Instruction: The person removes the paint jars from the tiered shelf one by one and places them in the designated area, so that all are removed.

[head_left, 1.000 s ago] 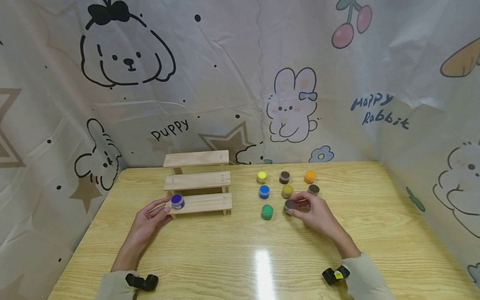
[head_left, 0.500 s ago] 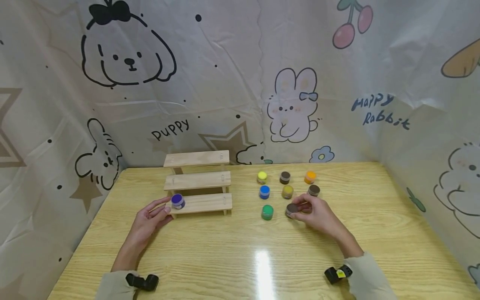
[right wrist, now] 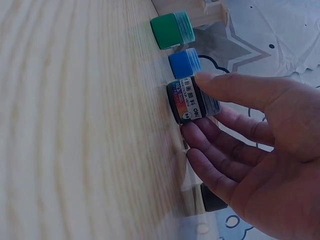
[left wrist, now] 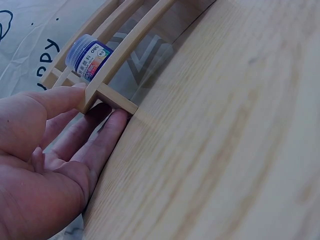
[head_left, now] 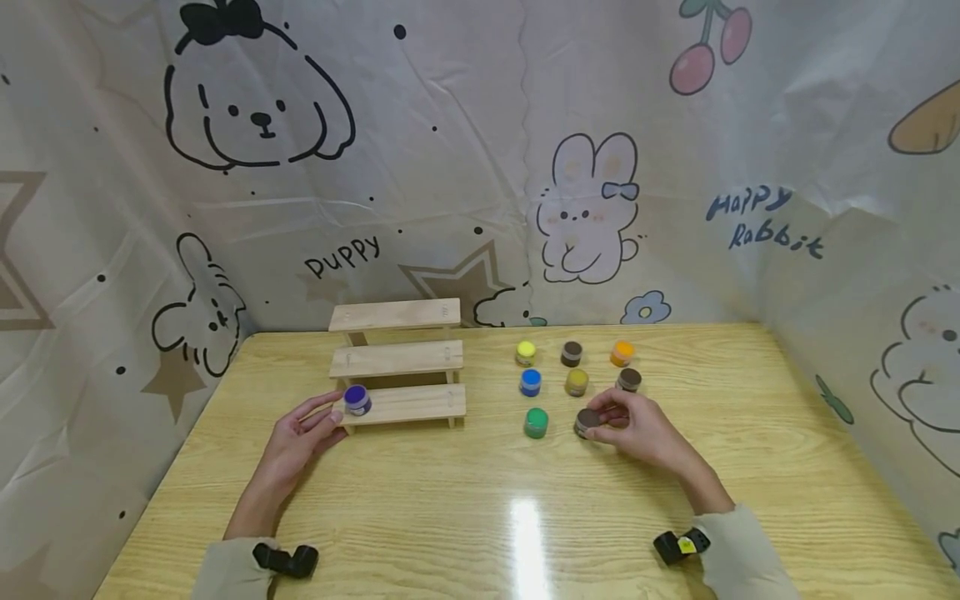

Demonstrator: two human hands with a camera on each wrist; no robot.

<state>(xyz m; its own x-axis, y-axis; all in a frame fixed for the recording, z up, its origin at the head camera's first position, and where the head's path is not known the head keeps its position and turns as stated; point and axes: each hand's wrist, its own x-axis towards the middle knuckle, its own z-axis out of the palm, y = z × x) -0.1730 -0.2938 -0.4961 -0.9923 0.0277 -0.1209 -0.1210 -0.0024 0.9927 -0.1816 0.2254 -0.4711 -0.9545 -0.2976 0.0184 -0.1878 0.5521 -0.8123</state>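
Observation:
My left hand (head_left: 292, 450) holds the left end of the bottom shelf of a three-tier wooden display stand (head_left: 408, 407). In the left wrist view, the thumb lies against the shelf end and the fingers reach below it. A purple paint jar (head_left: 357, 400) sits upright on that shelf, close to the fingertips. Over on the right, my right hand (head_left: 637, 429) pinches a dark brown paint jar (right wrist: 187, 100) between thumb and fingers, at table level. Its printed label shows in the right wrist view. A green paint jar (head_left: 536, 422) stands to its left.
Behind the held jar are several more paint jars in rows: blue (head_left: 530, 382), ochre (head_left: 577, 382), dark brown (head_left: 629, 380), yellow (head_left: 526, 353), another dark one (head_left: 572, 353) and orange (head_left: 622, 353). A printed cloth (head_left: 450, 167) hangs behind the wooden table (head_left: 420, 508).
The dark brown jar, with my right hand on it, has shifted slightly right and nearer to me. My left hand, the stand and the purple jar have stayed in place.

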